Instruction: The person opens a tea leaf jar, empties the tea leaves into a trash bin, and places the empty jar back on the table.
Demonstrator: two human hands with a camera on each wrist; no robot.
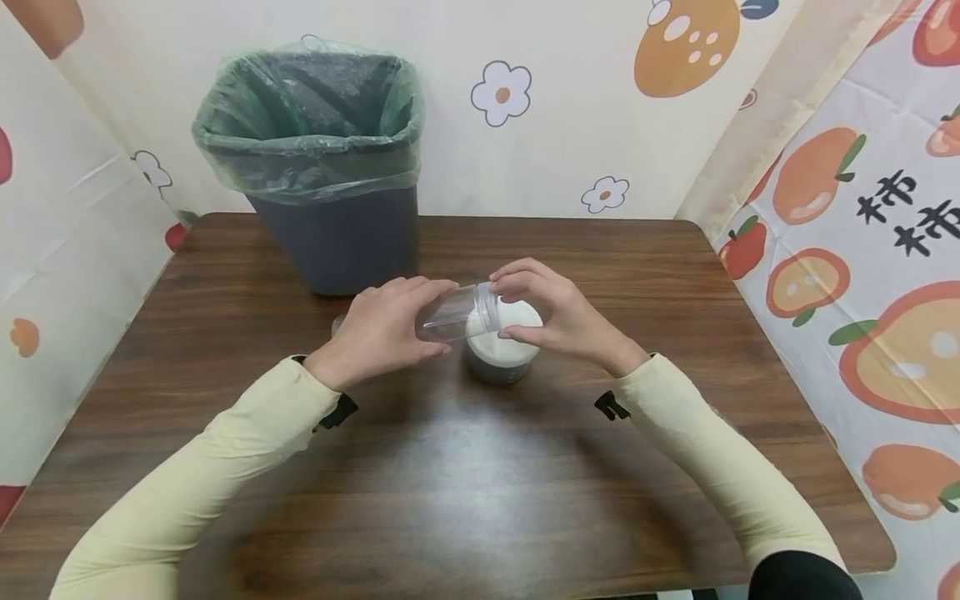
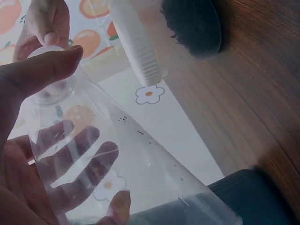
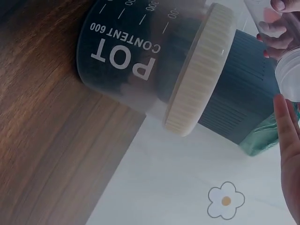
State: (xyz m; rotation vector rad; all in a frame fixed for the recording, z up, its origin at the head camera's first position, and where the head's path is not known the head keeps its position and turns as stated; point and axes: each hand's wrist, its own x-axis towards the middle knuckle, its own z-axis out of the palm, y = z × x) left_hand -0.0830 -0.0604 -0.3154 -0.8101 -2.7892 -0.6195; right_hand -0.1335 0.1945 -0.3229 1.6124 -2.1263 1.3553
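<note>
My left hand grips a clear plastic bottle around its body. The bottle lies nearly level in the air, its round capped end to the right. At that end my right hand pinches the clear cap, fingertips above and thumb below. Through the bottle wall, in the left wrist view, the left fingers show. Below and behind the bottle stands a jar with a white ribbed lid. In the right wrist view the jar is see-through with dark contents and printed "POT".
A dark bin lined with a green bag stands at the back left of the brown wooden table. Patterned cloth walls rise behind and on both sides.
</note>
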